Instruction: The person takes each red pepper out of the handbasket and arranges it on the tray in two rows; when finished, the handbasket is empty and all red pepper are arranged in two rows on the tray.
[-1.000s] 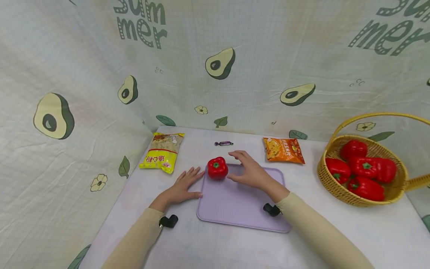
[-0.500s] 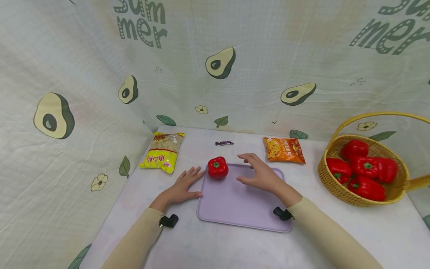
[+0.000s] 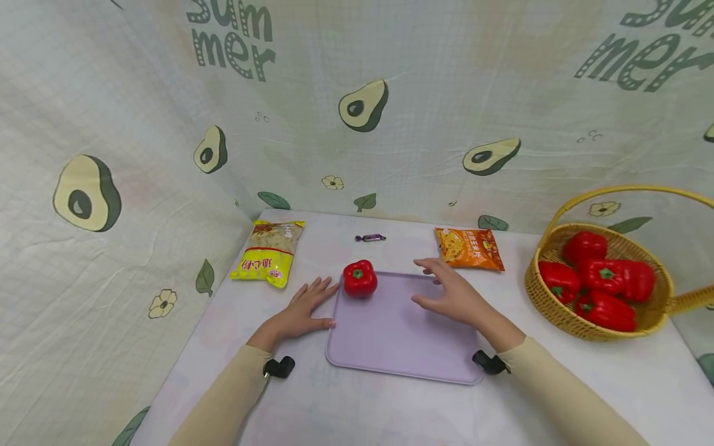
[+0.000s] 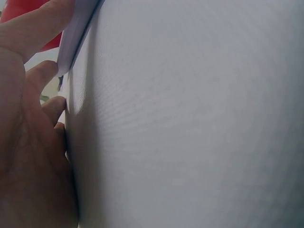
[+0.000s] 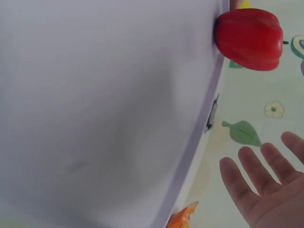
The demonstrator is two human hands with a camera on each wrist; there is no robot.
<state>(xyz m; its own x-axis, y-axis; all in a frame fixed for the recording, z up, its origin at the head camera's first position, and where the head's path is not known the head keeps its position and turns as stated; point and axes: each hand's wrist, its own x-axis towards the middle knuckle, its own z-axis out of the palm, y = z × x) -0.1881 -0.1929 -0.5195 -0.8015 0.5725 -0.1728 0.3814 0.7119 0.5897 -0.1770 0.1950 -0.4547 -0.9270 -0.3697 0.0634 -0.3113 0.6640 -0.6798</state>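
A red bell pepper (image 3: 359, 279) stands stem up in the far left corner of a lilac tray (image 3: 401, 347). My left hand (image 3: 301, 313) lies on the table with fingers spread, its thumb and index fingertip at the tray's left edge. In the left wrist view, that hand (image 4: 28, 109) is beside the tray's rim, with part of the pepper behind a finger. My right hand (image 3: 452, 294) hovers over the tray's right side, fingers apart, holding nothing. The right wrist view has the right hand's fingers (image 5: 259, 175) spread and the pepper (image 5: 249, 39) apart from them.
A wicker basket (image 3: 538, 297) with several red bell peppers (image 3: 607, 311) stands at the right. Behind the tray lie an orange snack packet (image 3: 470, 249) and a small purple-wrapped candy (image 3: 370, 238). A yellow food bag (image 3: 269, 254) is at the back left.
My right hand has moved away from the bell pepper, rightward across the tray. The left hand and the pepper have stayed in place.
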